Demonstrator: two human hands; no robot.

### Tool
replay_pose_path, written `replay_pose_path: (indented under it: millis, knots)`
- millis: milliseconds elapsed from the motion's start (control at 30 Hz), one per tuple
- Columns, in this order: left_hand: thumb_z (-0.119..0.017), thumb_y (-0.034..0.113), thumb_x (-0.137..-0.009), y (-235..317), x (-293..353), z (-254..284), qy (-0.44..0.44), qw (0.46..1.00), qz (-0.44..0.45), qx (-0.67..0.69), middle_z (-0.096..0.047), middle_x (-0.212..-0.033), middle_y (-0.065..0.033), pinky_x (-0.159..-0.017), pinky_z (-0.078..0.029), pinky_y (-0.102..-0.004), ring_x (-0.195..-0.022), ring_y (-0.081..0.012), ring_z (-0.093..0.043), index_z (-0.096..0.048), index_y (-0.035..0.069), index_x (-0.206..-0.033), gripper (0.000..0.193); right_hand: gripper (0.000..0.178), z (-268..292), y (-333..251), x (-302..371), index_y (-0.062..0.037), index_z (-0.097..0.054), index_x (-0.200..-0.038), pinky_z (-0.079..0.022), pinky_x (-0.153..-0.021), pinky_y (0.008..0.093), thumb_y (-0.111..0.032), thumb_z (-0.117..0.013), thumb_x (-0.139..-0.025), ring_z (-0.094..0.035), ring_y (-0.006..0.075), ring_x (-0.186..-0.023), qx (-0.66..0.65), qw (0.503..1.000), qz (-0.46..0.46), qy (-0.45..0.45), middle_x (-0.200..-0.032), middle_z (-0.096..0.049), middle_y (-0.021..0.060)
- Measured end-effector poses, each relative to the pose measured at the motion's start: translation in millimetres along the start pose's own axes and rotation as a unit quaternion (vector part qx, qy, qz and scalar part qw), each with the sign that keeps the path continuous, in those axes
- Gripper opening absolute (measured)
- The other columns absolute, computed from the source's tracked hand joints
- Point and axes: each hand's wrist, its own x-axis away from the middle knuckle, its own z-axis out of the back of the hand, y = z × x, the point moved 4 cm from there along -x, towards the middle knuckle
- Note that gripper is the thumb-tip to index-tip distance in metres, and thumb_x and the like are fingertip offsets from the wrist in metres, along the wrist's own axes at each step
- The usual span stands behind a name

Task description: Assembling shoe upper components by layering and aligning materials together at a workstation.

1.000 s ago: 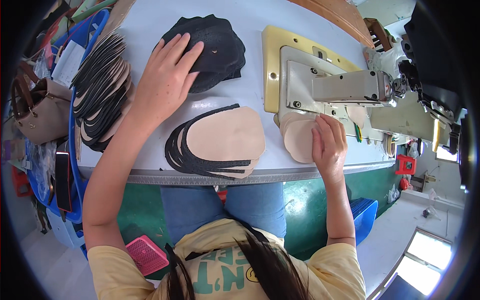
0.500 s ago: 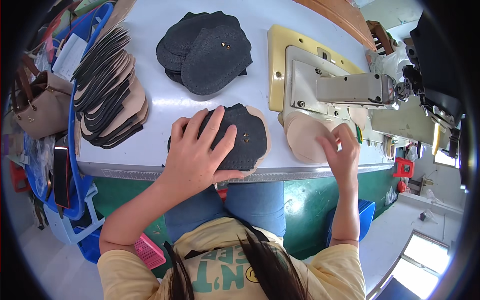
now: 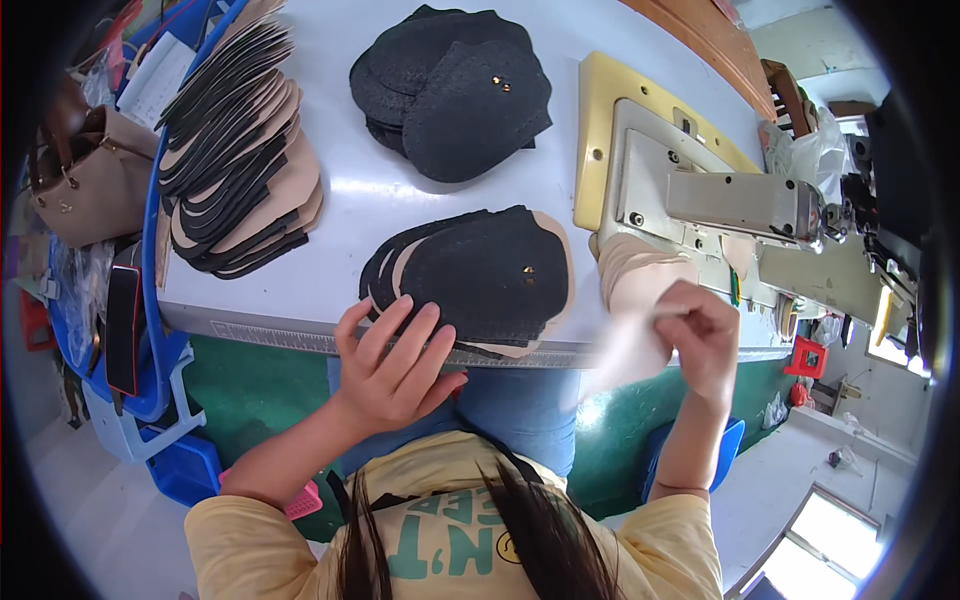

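Note:
My left hand (image 3: 395, 365) has its fingers stretched out and slightly apart. Its fingertips rest at the near edge of a fanned stack of black leather-like pieces (image 3: 470, 275), with beige layers among them and small gold studs on the top one. Between the thumb and fingers of my right hand (image 3: 702, 335) is a rounded beige piece (image 3: 630, 352), smeared by motion and held over the table's front edge. Just beyond it lies a pile of similar beige pieces (image 3: 632, 262), partly hidden by that hand.
A sewing machine (image 3: 740, 205) on a yellow base (image 3: 598, 150) stands at the right. Another black stack (image 3: 475, 110) lies farther back. Fanned black and beige pieces (image 3: 240, 150) fill the table's left end, beside a blue bin (image 3: 165, 345). A ruler strip (image 3: 270, 335) lines the front edge.
My right hand has lifted a beige piece off the pile and drawn it nearer. My left hand has slid off the black stack's top to its near edge. The view has shifted.

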Motion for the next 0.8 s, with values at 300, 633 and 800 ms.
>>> replay_pose_path:
  millis: [300, 633, 800]
  knots:
    - [-0.069, 0.034, -0.081, -2.0, 5.4, -4.5, 0.031, 0.999, 0.023, 0.025, -0.061, -0.119, -0.0099, -0.09, -0.036, -0.0466, -0.111, -0.0258, -0.057, -0.068, 0.009, -0.107, 0.036, 0.013, -65.6, 7.6, -55.4, 0.0046, -0.061, -0.099, -0.049, -0.065, 0.0175, 0.002, -0.063, -0.087, -0.063, 0.0067, -0.072, -0.059, 0.997, -0.054, 0.014, -0.084, -0.067, 0.004]
    - [-0.071, 0.032, -0.079, -4.0, 7.5, -7.7, 0.076, 0.996, 0.025, 0.034, -0.056, -0.118, -0.0089, -0.077, -0.038, -0.0363, -0.109, -0.0248, -0.057, -0.068, 0.012, -0.107, 0.035, 0.012, -71.0, 10.0, -60.7, 0.0041, -0.061, -0.099, -0.049, -0.067, 0.0179, 0.001, -0.064, -0.088, -0.063, 0.0068, -0.075, -0.055, 0.996, -0.066, -0.002, -0.085, -0.067, 0.005]
    - [-0.07, 0.034, -0.08, -3.6, 4.3, -8.3, 0.045, 0.999, 0.016, 0.013, -0.058, -0.127, -0.0107, -0.077, -0.038, -0.0363, -0.11, -0.0237, -0.056, -0.065, 0.012, -0.109, 0.037, 0.013, -70.9, 14.3, -60.4, 0.0039, -0.061, -0.1, -0.049, -0.067, 0.0168, 0.0, -0.064, -0.088, -0.063, 0.0056, -0.076, -0.054, 0.997, -0.062, 0.001, -0.088, -0.067, 0.0048]
